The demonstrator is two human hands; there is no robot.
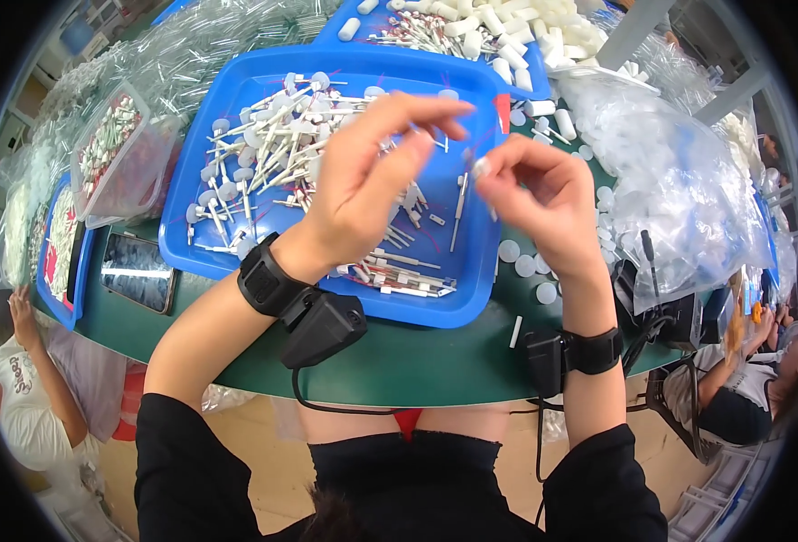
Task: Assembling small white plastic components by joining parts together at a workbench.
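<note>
**Small white parts brought together over the blue tray**

Green worktop (417,361) fills the head view, crowded with trays and bags, and both hands are raised above it in the middle of the picture.

Directly under the hands lies a large blue tray (202,117) strewn with thin white sticks (263,154), many ending in round discs; most lie beyond and to the left of the left hand. A second blue tray (349,38) with stubby white tubes sits farther out. Clear plastic bags (679,181) of white parts bulge to the right of the right hand, and loose white caps (525,265) lie on the worktop just below that wrist. A phone (137,269) rests well to the left of the left forearm.

The right hand (543,199) pinches a small white piece (482,167) between thumb and forefinger, held just left of its knuckles. The left hand (372,172) is tilted palm-away, fingers stretched toward the right hand, their tips nearly meeting it; whether they grip anything cannot be told, since the back of the hand hides it.

Judging by this, the joining would go best with both wrists steady, the small piece kept squarely in line, and the work held low over the tray so a dropped part lands there.

Both forearms rise from the lower edge, each wearing a black wrist band (263,278) with a cabled device.
</note>
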